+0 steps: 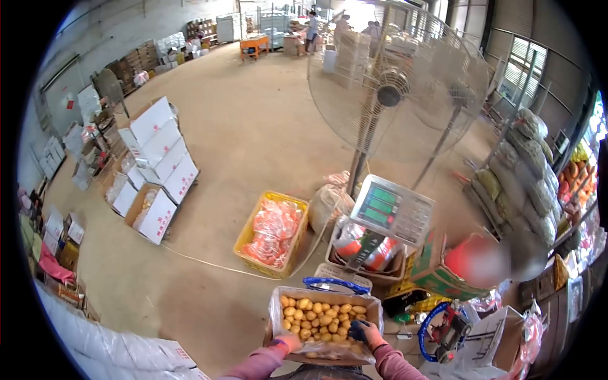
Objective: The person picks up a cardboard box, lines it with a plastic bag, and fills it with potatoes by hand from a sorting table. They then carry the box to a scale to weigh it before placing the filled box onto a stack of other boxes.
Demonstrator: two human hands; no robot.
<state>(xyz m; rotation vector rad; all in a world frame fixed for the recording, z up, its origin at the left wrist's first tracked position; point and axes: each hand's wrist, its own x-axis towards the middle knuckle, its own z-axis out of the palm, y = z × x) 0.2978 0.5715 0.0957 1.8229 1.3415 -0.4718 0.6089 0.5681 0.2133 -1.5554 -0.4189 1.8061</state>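
Note:
A cardboard box (376, 309) lined with clear plastic stands right in front of me, filled with small round yellow-brown potatoes (320, 316). At its near left corner is my left hand (290, 342), touching the liner or the edge; its fingers are too blurred to read. My right hand (367, 333), dark blue over the fingers and orange towards the wrist, reaches in at the right side and rests by the potatoes. Whether it holds one is hidden. Just beyond the box rises a weighing scale's display (392, 209), with a blue-wrapped bar (337, 285) below it.
A yellow crate (240, 247) of orange net bags stands ahead, near a large caged fan (389, 95). White cartons (161, 158) are stacked to the left. On the right are a green carton (430, 272), a blue-rimmed tape dispenser (425, 335) and piled sacks (522, 171). People work far back.

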